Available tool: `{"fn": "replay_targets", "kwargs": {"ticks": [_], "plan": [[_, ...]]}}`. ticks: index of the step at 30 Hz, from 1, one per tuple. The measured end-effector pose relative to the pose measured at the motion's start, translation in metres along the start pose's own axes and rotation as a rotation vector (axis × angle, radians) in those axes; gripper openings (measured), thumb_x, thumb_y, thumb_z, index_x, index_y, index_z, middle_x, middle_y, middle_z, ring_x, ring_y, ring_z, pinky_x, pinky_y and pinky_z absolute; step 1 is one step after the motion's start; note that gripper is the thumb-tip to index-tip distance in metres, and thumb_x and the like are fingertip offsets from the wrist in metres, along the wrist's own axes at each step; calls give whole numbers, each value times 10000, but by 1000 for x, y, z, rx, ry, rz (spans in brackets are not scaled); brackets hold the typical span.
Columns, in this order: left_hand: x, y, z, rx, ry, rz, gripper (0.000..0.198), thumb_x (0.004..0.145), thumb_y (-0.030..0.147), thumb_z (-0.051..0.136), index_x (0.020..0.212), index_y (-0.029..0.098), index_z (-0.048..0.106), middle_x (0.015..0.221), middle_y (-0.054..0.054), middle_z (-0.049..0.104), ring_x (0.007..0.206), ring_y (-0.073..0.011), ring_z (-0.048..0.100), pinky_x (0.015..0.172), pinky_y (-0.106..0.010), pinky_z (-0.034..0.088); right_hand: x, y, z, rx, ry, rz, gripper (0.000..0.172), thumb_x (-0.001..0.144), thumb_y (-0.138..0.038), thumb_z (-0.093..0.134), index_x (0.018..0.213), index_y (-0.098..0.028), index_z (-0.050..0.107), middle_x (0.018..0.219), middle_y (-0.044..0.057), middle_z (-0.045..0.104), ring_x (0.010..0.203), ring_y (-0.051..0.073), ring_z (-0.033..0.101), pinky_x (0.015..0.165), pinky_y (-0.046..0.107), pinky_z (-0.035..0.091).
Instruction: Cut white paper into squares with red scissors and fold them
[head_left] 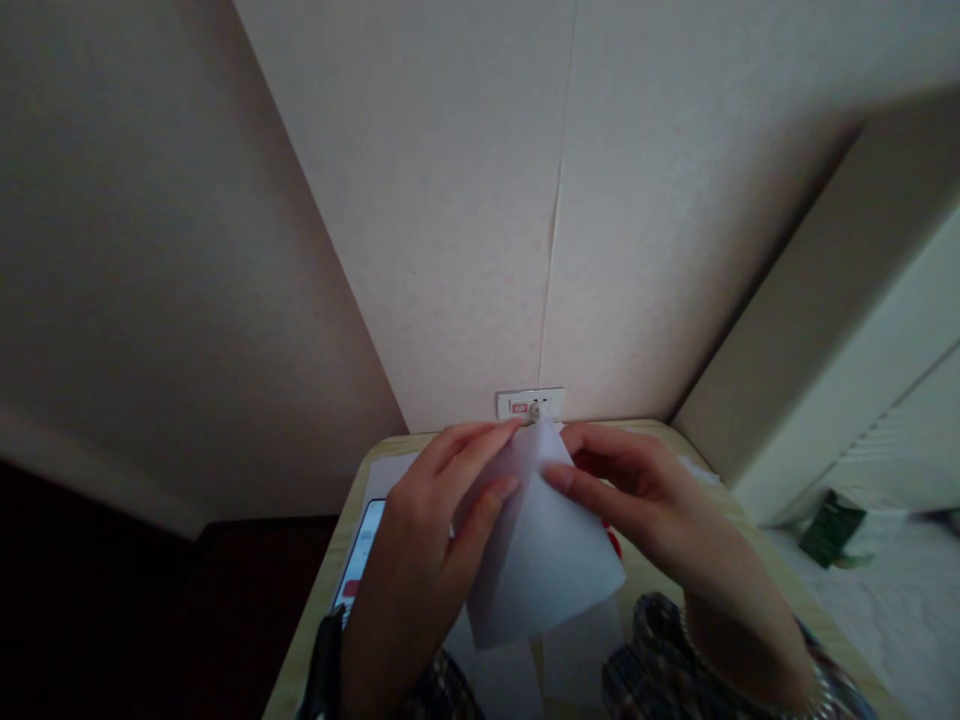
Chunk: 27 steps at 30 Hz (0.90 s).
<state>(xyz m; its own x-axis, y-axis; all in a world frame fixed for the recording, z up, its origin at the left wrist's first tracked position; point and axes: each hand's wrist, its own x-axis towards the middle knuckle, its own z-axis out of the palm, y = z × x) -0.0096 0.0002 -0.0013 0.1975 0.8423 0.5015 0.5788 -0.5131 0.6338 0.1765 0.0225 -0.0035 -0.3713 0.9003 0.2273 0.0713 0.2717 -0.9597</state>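
Observation:
A white sheet of paper (551,555), creased to a point at its top, is held up above the small wooden table. My left hand (442,510) grips its left side, with the thumb on the front and the fingers behind the upper edge. On the right side, my right hand (630,485) pinches the paper near the crease, thumb in front and the other fingers curled behind. More white paper (495,680) lies on the table below. A red thing (613,540) peeks out behind the sheet, mostly hidden.
A lit phone (364,550) lies left of my left hand. The wooden table (311,620) stands against a wall with a socket (514,405). To the right rises a pale cabinet (840,350), with a green package (832,525) near its base.

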Motion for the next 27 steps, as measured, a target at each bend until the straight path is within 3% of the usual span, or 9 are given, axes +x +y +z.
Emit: {"fn": "replay_targets", "kwargs": {"ticks": [5,8,14,19,24,27], "plan": [[-5,-4,3,-2,-128,48,640,944,522,523,1444,125,481,1421,-155,601,1291,-252,566,1083,-376,456,0,-5,1,70,52,20,229,853,-410,726,784,-197,674,672,-17,603,518,99,508,389,193,372],[-8,-5,6,-5,-182,2,710,916,531,567,1491,147,405,1503,-151,528,1354,-253,517,1105,-384,442,1,-4,3,80,52,4,205,851,-392,732,790,-200,690,691,-17,625,533,100,522,408,196,382],[-6,-4,10,-42,-173,-54,623,914,373,601,1474,173,419,1486,-119,553,1341,-224,534,1115,-367,429,1,-4,2,20,56,-49,166,865,-355,713,799,-203,709,779,8,699,680,139,609,539,221,473],[-2,-3,6,-69,-129,-109,457,904,304,601,1350,208,568,1357,-82,658,1235,-234,602,1070,-373,449,0,-9,-3,-74,115,-73,163,880,-334,672,782,-206,695,745,10,705,654,147,627,511,227,452],[-4,-4,2,-198,-86,-223,163,891,288,608,983,225,727,1038,-47,762,964,-227,684,848,-325,514,1,-11,-6,-160,97,-93,155,884,-300,664,771,-200,702,698,2,695,629,139,625,539,235,469],[-8,-8,4,-256,-18,-277,132,872,309,638,937,242,732,987,-35,760,914,-227,687,756,-304,518,0,-10,-6,-162,62,-76,169,890,-309,661,768,-199,700,647,-14,661,557,127,592,507,242,459]]}}
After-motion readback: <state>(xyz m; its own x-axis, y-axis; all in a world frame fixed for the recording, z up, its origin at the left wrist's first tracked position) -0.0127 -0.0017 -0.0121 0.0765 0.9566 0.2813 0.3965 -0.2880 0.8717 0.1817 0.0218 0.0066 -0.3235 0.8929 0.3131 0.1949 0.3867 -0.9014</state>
